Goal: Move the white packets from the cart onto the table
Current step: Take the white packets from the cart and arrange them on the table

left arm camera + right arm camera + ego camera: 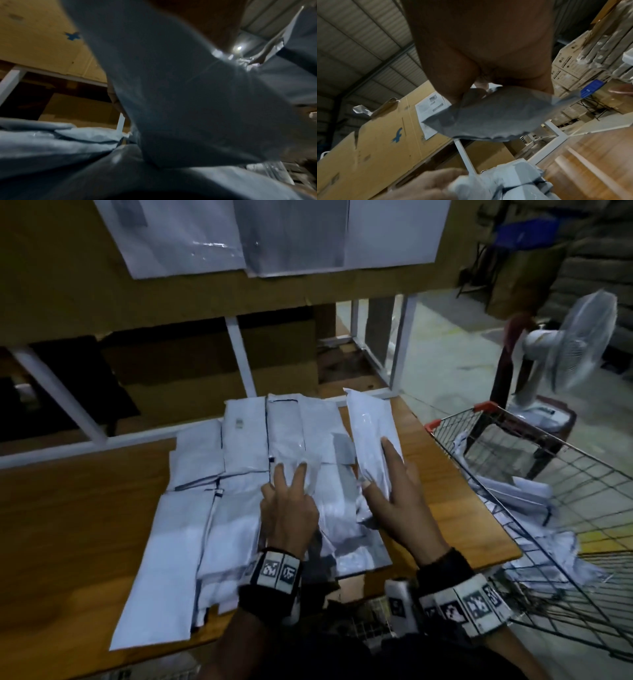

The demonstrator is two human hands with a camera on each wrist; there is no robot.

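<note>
Several white packets [191, 508] lie in rows on the wooden table [68, 508]. My left hand [291, 484] is over the middle of them and holds a crinkled white packet [294, 457], two fingers straight on top; that packet [171, 94] fills the left wrist view. My right hand [378, 470] pinches another white packet [370, 426] between thumb and forefinger, tilted up above the table's right side; this packet [488, 115] hangs under the palm in the right wrist view. The wire cart [565, 474] at the right holds more white packets [520, 498].
A white standing fan [565, 350] is beyond the cart. Brown cartons [205, 364] and a white metal frame [239, 354] stand behind the table, with a large carton [85, 278] bearing taped papers above. Bare wood shows at the table's left.
</note>
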